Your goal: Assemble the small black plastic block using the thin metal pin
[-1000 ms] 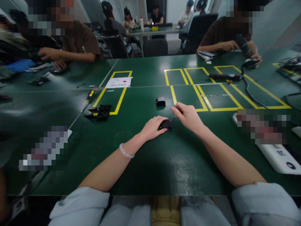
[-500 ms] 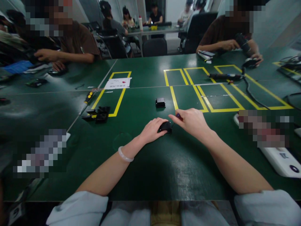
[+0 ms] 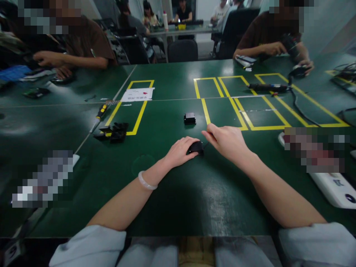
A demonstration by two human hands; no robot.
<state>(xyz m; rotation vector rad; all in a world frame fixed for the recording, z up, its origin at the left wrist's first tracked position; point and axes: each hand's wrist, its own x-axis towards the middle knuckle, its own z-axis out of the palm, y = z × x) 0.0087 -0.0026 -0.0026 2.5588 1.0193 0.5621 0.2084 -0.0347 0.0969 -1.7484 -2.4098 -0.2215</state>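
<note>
The person wears loose, pale blue sleeves (image 3: 90, 246) with folded cuffs (image 3: 112, 235) and a whitish bangle (image 3: 144, 182) on the left wrist (image 3: 160, 170).

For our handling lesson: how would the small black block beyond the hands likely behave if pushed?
The black block would probably slide rather than roll, being boxy. It seems unlikely to tip, sitting low on the green table. Straight edges suggest stiffness.
</note>
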